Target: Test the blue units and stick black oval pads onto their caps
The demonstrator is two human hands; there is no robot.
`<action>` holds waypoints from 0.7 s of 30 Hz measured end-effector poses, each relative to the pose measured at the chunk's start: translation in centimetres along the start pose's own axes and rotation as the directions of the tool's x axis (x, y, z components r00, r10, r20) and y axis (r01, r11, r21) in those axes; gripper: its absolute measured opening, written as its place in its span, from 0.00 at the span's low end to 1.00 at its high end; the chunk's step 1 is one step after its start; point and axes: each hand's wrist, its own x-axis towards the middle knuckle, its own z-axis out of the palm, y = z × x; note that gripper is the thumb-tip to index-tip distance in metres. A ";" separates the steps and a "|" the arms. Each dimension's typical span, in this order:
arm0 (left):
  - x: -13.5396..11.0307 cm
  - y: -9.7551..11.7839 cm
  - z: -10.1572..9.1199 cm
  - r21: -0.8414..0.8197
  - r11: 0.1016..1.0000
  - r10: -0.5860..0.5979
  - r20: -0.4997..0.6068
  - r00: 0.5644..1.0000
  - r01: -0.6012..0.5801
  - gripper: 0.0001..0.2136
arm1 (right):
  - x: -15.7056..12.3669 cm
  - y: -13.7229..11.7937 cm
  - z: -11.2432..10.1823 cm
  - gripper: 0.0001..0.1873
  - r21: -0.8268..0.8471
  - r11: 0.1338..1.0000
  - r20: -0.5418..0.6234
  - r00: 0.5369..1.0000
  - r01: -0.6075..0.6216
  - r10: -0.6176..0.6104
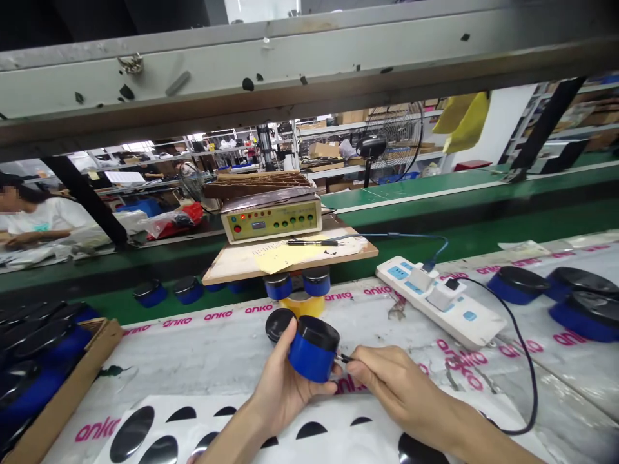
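Note:
My left hand [283, 380] is wrapped round a small blue cylindrical speaker [312, 349] with a black top, held tilted just above the bench. My right hand [387, 380] pinches the black plug of a cable [525, 367] against the speaker's right side. The cable loops right and back to a white adapter on the white power strip [438, 299]. A black round disc [278, 322] lies just behind the speaker.
A beige tester box [271, 220] sits on a wooden board [290, 258] propped on blue speakers. More blue speakers [551, 290] stand at right. A cardboard box [53, 386] holds others at left. A sheet with black oval stickers [145, 428] lies near me. Another person [33, 219] sits far left.

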 end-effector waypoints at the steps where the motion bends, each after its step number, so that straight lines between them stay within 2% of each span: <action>1: 0.0 0.0 0.0 0.001 1.000 -0.010 0.008 1.000 0.010 0.26 | 0.0 -0.1 0.0 0.15 -0.003 1.000 -0.004 1.000 0.001 -0.001; 8: -0.1 -0.1 -0.5 0.066 0.998 -0.011 0.033 0.999 0.009 0.30 | 0.1 -0.4 -0.4 0.16 -0.021 1.000 -0.025 1.000 -0.008 0.007; 14: -0.2 -0.6 -0.7 0.239 0.971 0.061 -0.170 0.984 -0.019 0.27 | 0.3 -0.4 -0.8 0.18 -0.163 0.977 0.066 0.986 -0.139 0.152; 16: -0.2 -0.8 -0.6 0.282 0.959 0.072 -0.201 0.977 -0.012 0.26 | 0.3 -0.4 -0.6 0.18 -0.199 0.966 0.068 0.981 -0.165 0.182; 19: -0.3 -1.0 -0.4 0.350 0.936 0.095 -0.183 0.978 -0.026 0.25 | 0.2 -0.1 -0.2 0.18 -0.122 0.973 0.054 0.977 -0.197 0.205; 21: -0.2 -1.1 -0.4 0.464 0.882 0.172 -0.149 0.974 -0.084 0.24 | 0.2 0.1 -0.2 0.18 -0.032 0.972 0.031 0.972 -0.234 0.235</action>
